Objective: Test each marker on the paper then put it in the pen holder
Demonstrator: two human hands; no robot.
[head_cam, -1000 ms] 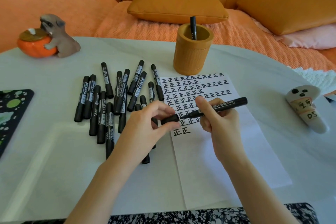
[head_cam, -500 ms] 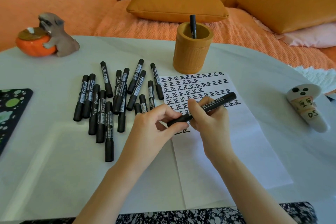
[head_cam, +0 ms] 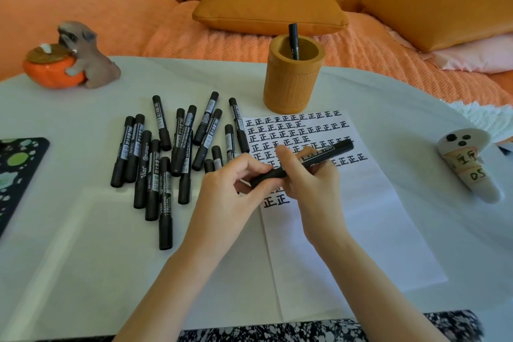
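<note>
Both hands hold one marker [head_cam: 330, 150] above the paper [head_cam: 361, 216], just over the lowest written rows. The left hand [head_cam: 233, 189] pinches the cap end; the right hand [head_cam: 313, 186] is wrapped round the barrel. Judged step — cap work; seating or pulling cannot be told. Move the cap straight along the barrel axis, wrists off the ink. The pen holder [head_cam: 291, 86] stands at 12 o'clock from the hands — loose markers [head_cam: 155, 161] lie at 9 o'clock.
</note>
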